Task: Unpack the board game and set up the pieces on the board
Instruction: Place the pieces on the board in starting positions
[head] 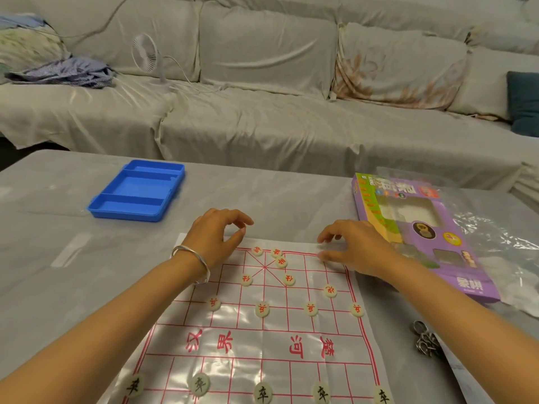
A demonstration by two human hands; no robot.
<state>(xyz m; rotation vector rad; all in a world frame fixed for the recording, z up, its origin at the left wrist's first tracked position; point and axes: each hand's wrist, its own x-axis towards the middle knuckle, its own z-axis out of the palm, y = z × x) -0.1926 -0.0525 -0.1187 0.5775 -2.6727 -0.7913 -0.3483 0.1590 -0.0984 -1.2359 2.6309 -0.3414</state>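
Note:
A thin plastic chess board (262, 325) with red grid lines lies on the table in front of me. Several pale round pieces with red characters (262, 309) stand on its far half, and several with dark characters (199, 383) line the near edge. My left hand (217, 239), with a silver bangle on the wrist, hovers over the board's far left corner, fingers curled and nothing visible in them. My right hand (355, 247) rests at the far right edge, fingertips down on the sheet, holding nothing.
A blue plastic tray (137, 191) sits at the far left of the table. The purple game box (420, 234) and a clear plastic bag (501, 237) lie to the right. A bunch of keys (424, 339) sits near my right forearm. A sofa with a small fan (147, 58) stands behind.

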